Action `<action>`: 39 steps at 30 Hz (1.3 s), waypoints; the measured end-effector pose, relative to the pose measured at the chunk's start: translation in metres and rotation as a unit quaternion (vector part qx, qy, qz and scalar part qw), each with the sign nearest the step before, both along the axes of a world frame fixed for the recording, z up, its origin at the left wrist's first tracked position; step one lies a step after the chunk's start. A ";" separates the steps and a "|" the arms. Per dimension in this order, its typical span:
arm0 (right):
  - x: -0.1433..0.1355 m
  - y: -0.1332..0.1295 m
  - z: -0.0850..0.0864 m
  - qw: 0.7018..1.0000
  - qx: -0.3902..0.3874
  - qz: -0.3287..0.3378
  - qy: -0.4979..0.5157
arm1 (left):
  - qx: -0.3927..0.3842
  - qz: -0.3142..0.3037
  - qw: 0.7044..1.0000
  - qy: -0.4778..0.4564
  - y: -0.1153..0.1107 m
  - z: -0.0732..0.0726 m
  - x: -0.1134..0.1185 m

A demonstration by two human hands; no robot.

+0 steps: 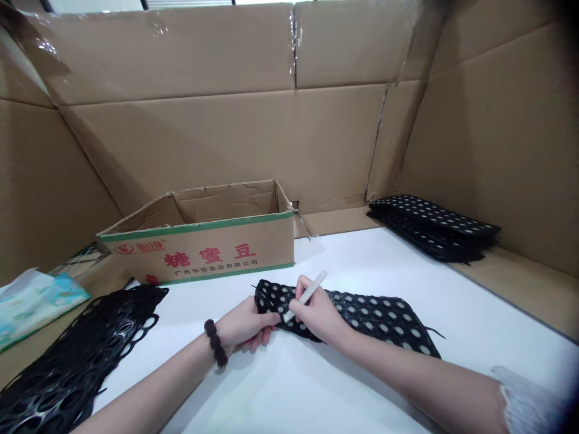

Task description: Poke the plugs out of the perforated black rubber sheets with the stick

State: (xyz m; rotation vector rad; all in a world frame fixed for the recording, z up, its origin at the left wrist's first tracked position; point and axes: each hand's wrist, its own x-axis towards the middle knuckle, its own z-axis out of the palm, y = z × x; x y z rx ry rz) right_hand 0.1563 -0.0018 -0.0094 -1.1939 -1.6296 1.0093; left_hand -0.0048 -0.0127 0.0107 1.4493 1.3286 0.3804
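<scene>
On my feed, the left hand pinched the dotted mat, the right hand gripped a pen; work there seemed unfinished.

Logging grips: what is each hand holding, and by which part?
The right hand holds a slim white pen-like tool near its lower end; the left hand holds a black rectangular sheet with pale round dots by its left end.

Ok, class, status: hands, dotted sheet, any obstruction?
Left hand holding left end of dotted sheet. Right hand holding white tool, tip at sheet. Cardboard box beyond, not obstructing.
</scene>
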 end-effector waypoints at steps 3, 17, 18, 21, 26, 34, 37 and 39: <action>0.001 0.001 0.003 0.999 -0.039 0.001 0.034 | -0.026 0.012 0.999 -0.036 0.002 0.000 -0.001; 0.002 0.007 -0.001 0.987 -0.119 -0.014 0.111 | 0.009 0.075 0.994 -0.084 -0.001 -0.003 0.006; 0.002 0.007 -0.001 0.986 -0.120 -0.016 0.113 | 0.010 0.077 0.994 -0.082 -0.001 -0.003 0.006; 0.002 0.006 0.002 0.985 -0.125 -0.022 0.114 | 0.003 0.080 0.994 -0.074 -0.001 -0.004 0.006; 0.002 0.004 0.006 0.985 -0.131 -0.030 0.108 | -0.005 0.084 0.993 -0.086 -0.002 -0.002 0.006; 0.001 0.002 0.006 0.990 -0.106 -0.019 0.092 | 0.053 0.102 0.991 -0.071 -0.006 -0.002 0.014; 0.000 0.001 0.000 0.996 -0.050 -0.009 0.071 | 0.152 0.104 0.982 -0.035 -0.010 -0.006 0.017; 0.000 -0.001 -0.003 0.999 0.002 -0.003 0.041 | 0.228 0.085 0.970 -0.006 -0.013 -0.008 0.019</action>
